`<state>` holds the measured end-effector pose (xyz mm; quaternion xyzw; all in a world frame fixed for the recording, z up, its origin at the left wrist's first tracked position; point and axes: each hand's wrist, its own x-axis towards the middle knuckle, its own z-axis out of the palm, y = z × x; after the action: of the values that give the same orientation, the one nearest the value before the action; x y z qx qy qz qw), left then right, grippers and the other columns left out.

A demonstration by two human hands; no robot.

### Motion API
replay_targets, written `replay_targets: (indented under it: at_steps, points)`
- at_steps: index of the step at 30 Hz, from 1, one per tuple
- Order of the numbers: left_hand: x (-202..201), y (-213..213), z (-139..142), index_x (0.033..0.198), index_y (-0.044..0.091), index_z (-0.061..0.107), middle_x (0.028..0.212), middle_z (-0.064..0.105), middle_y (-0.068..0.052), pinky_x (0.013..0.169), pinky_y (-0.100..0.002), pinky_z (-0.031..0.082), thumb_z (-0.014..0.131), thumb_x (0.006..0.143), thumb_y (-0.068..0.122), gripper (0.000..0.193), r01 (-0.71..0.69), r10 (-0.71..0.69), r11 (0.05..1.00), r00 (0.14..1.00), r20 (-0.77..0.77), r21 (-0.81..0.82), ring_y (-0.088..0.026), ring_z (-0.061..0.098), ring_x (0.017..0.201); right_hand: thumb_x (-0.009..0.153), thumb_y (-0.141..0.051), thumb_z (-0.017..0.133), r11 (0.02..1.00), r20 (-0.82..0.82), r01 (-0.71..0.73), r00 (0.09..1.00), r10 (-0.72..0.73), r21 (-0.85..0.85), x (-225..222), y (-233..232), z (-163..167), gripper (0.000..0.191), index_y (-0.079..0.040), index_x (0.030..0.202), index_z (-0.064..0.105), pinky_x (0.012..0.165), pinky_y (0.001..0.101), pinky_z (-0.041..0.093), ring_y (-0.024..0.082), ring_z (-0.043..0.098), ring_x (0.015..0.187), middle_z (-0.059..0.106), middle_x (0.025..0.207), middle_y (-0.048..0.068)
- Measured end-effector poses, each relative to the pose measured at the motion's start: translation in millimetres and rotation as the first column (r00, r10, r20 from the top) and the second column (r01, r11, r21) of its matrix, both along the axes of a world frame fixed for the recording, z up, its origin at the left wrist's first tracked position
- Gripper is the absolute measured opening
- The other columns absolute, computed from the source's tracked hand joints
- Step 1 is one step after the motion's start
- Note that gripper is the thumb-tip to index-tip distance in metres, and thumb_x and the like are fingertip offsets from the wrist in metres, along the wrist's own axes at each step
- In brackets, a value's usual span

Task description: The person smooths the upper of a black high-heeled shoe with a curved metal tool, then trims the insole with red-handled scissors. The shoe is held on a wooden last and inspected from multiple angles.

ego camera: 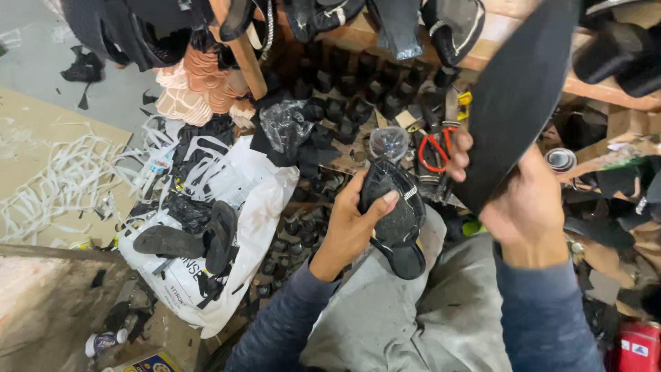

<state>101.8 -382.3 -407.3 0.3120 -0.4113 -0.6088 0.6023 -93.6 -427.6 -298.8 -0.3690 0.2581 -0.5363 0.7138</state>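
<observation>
Nearest to the camera are the person's two forearms in dark blue sleeves (544, 317) and the grey trousers (406, 317) on the lap below them. The left hand (351, 224) has its grip closed around one black shoe upper (394, 210), a piece with a small silver trim at its edge; the thumb lies across the top and the piece rests just above the knee. The right hand (527, 203) has its grip closed on the lower end of one long flat black sole (516, 96), which is tilted and rises toward the top right of the view. The sole and the upper are near each other but apart. Between the two hands, farther back, lies one pair of scissors with red handles (434, 151), and just beside it one clear plastic piece (389, 142). On the left, one white plastic sack (234, 200) lies on the floor, and two black soles (196, 240) rest on it, touching each other. Behind it many small black heel blocks (344, 103) stand in rows; they are too many and too dark for me to count them surely. One stack of tan moulded pieces (196, 89) stands at the upper left. White cut strips (62, 179) lie scattered on a sheet of cardboard (27, 131). One red can (637, 348) shows at the bottom right corner.
</observation>
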Motion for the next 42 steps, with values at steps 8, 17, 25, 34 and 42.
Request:
replay_targets:
  at_steps: [8,17,25,34,42]
  points:
    - [-47,-8,11,0.144,0.0,0.047,0.114,0.064,0.0,0.092,-0.023,0.054,0.063,0.1,0.01,0.047,0.051,-0.037,0.994,0.989,0.144,-0.092,-0.006,0.061,0.102,0.106,-0.019,0.059,0.944,-0.116,0.328,0.939,-0.323,0.026,-65,105,-83,0.035,0.002,0.134,0.053,0.094,0.0389,0.051,0.025,0.063,0.108,0.067,0.119,0.013]
    - [-61,-17,27,0.144,-0.005,0.054,0.131,0.069,-0.014,0.108,-0.029,0.051,0.047,0.113,0.02,0.04,0.258,-0.247,0.961,0.963,0.11,-0.102,-0.014,0.064,0.12,0.098,-0.004,0.065,0.903,-0.246,0.41,0.869,-0.43,-0.128,-58,150,-109,0.04,0.002,0.137,0.058,0.109,0.0324,0.045,0.016,0.06,0.123,0.064,0.133,0.007]
    - [-68,3,35,0.147,-0.006,0.052,0.136,0.067,-0.017,0.113,-0.033,0.049,0.036,0.116,0.032,0.051,0.275,-0.274,0.953,0.961,0.023,-0.129,-0.019,0.065,0.123,0.107,-0.013,0.061,0.857,-0.243,0.506,0.823,-0.514,-0.097,-37,151,-122,0.029,0.005,0.129,0.066,0.102,0.029,0.049,0.014,0.065,0.111,0.072,0.122,0.007]
    - [-62,-32,17,0.144,-0.01,0.054,0.137,0.066,-0.016,0.115,-0.033,0.046,0.036,0.117,0.031,0.052,0.299,-0.303,0.953,0.935,-0.182,-0.051,-0.019,0.063,0.125,0.111,-0.022,0.056,0.832,-0.131,0.554,0.827,-0.547,0.025,-39,138,-108,0.027,0.0,0.123,0.065,0.072,0.0368,0.061,0.019,0.071,0.083,0.072,0.104,0.01]
    - [-55,-42,15,0.153,-0.011,0.046,0.147,0.06,-0.016,0.119,-0.033,0.042,0.047,0.114,0.026,0.054,0.302,-0.311,0.95,0.938,-0.156,-0.076,-0.02,0.057,0.134,0.108,-0.014,0.059,0.823,-0.157,0.568,0.811,-0.563,-0.015,-32,137,-117,0.024,0.001,0.127,0.063,0.091,0.0352,0.057,0.017,0.068,0.103,0.07,0.119,0.01]
